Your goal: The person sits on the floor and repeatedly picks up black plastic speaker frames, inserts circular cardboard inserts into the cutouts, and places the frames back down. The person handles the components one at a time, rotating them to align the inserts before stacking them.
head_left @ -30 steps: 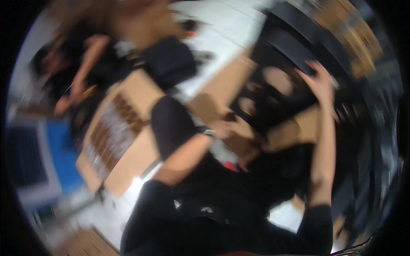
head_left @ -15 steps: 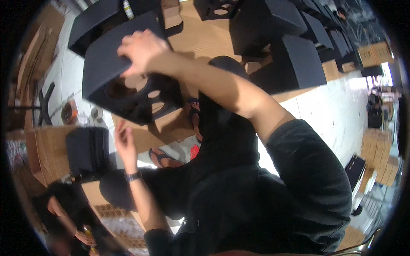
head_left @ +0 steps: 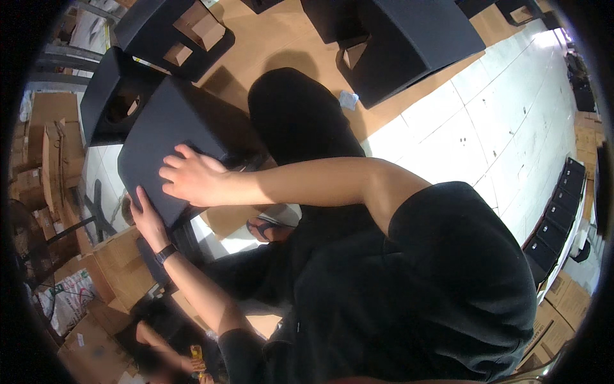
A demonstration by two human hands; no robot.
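A black speaker cabinet [head_left: 169,121] stands tilted in front of me at the left, a plain panel facing up. My right hand [head_left: 195,179] rests on that panel, fingers spread and slightly bent, the palm near its right edge. At the cabinet's near left edge, my left hand [head_left: 148,221] grips it, thumb along the panel and the other fingers partly hidden behind the edge. A dark band circles my left wrist. The cabinet's underside and its cut-out openings are out of sight.
More black cabinets stand beyond, one with a round hole [head_left: 121,105], one with square openings [head_left: 182,32], and a large one [head_left: 409,45] at right. Cardboard [head_left: 268,38] covers part of the tiled floor. Boxes [head_left: 118,262] stand at left. Another person's arm [head_left: 163,345] shows lower left.
The cabinet has been turned, so its openings no longer show and a plain panel faces up. My left hand has come onto its edge; my right hand has shifted onto the panel. The view has swung.
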